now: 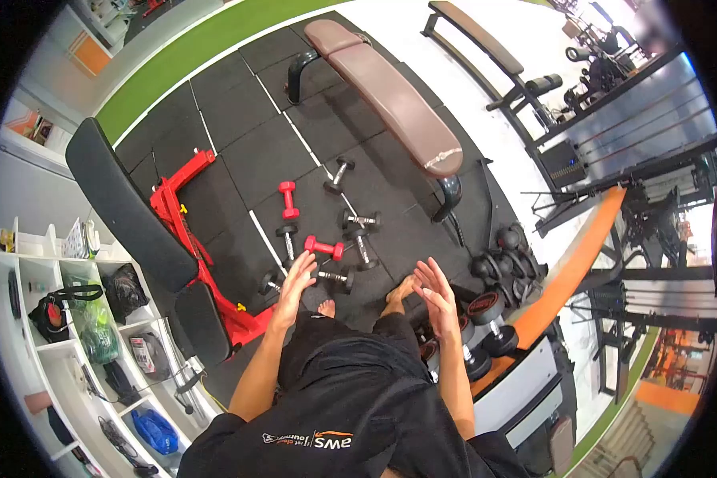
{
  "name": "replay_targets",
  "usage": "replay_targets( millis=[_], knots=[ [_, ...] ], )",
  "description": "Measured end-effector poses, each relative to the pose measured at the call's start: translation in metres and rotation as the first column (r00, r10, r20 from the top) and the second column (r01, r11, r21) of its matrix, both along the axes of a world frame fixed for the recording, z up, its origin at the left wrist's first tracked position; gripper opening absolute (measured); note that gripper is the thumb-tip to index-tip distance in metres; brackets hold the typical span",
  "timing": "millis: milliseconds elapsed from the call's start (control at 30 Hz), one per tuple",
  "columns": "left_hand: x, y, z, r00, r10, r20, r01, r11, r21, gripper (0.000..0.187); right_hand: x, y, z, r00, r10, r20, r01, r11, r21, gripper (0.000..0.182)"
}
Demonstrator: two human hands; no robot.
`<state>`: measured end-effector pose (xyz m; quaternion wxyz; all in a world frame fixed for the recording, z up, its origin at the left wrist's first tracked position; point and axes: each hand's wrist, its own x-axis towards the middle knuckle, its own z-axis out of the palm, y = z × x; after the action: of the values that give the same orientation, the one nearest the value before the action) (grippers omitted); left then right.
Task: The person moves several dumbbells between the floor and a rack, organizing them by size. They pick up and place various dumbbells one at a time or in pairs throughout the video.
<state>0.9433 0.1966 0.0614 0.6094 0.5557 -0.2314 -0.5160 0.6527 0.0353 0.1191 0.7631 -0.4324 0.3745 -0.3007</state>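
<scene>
My left hand (295,288) is raised, holding nothing, its fingers stretched out. Opposite it, my right hand (437,296) is also empty and open, fingers pointing up and inward. Below and beyond them, several dumbbells lie scattered on the black rubber floor. A red dumbbell (324,248) lies close to my left fingertips in the view, and another red dumbbell (288,200) is farther off. Around these are black-and-chrome dumbbells, among them one near my feet (336,277) and one at the far end of the group (339,174). Neither hand touches any of them.
A brown padded bench (394,103) stands ahead. At left are a black bench with a red frame (187,223) and white shelves (60,358) holding bags. On my right are kettlebells (502,263), larger dumbbells (498,338) on a rack and an orange beam (570,271).
</scene>
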Motion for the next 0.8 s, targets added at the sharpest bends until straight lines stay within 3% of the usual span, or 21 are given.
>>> replay_targets(
  millis=[433, 633, 800],
  knots=[
    [-0.145, -0.197, 0.006, 0.993, -0.11, -0.051, 0.11, 0.994, 0.005, 0.063, -0.112, -0.199, 0.026, 0.996, 0.079, 0.036, -0.077, 0.995, -0.062, 0.075],
    [-0.171, -0.243, 0.018, 0.994, -0.046, -0.102, 0.047, 0.999, 0.014, 0.062, -0.115, -0.254, 0.032, 0.983, 0.173, 0.053, -0.171, 0.984, -0.043, 0.075],
    [-0.167, -0.262, 0.013, 0.983, 0.107, -0.151, -0.102, 0.994, 0.043, 0.061, -0.078, -0.291, 0.033, 0.943, 0.33, 0.035, -0.329, 0.944, -0.02, 0.074]
  ],
)
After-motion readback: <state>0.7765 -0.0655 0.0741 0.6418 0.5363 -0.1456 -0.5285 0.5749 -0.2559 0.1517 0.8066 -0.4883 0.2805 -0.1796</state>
